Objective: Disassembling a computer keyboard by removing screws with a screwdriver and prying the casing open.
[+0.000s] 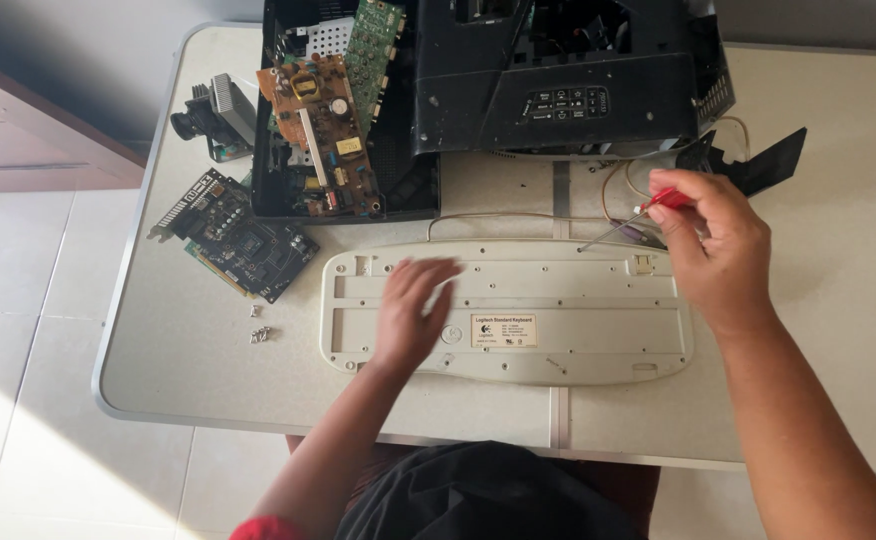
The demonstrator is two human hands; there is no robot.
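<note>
Spread loosely and pressed flat, fingers of left hand (413, 310) on the pale underside of an overturned keyboard (506, 310), near its left-of-middle part, at the desk (838, 330) near edge, centred. Pinched close together, fingers of right hand (718, 240) around the red handle of a small screwdriver (626, 222), thin shaft slanting down-left, tip touching the keyboard's far rim about a screw hole. Probably light, stiff and hollow, that plastic shell; smooth and likely to slide on the desk top, so best pinned flat from above or gripped by its long edges, not by the thin cable curling off its far side. Farther out: loose screws (259, 328) near the left edge, a dark graphics card (241, 235) beyond them, a black open chassis (303, 190) with brown circuit board (320, 130) at the far edge, a black panel with buttons (558, 100) beside it.
</note>
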